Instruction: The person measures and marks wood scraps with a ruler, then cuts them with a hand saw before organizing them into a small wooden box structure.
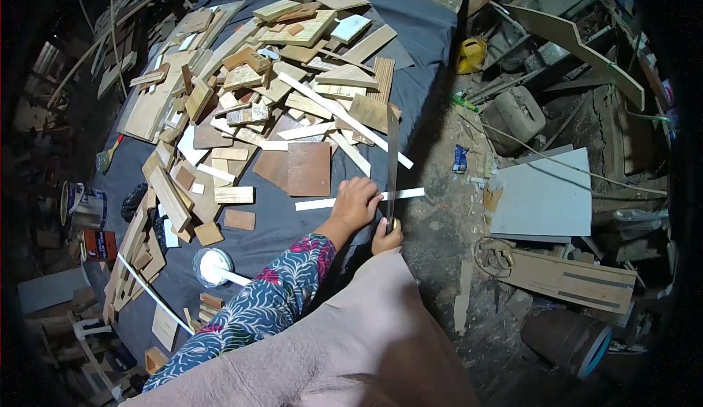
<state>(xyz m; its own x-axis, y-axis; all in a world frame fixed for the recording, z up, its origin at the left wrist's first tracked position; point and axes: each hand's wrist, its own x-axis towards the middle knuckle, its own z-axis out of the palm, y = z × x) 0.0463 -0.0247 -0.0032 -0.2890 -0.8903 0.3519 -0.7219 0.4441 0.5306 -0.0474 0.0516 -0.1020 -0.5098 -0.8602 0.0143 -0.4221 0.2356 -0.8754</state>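
My left hand, in a patterned sleeve, presses a narrow white strip against the cloth near the table's right edge, fingers curled over it. The strip's far end juts out past that edge. My right hand is closed round the near end of a handsaw, its handle hidden in the fist. The long thin saw blade points away from me and crosses the strip just right of my left hand. A brown square tile-like piece lies beyond my left hand.
Many wood offcuts are heaped on the dark cloth. A longer white strip lies across the heap. Near my left sleeve stands a round container with white contents. Right of the table, the floor holds a pale board and a jerrycan.
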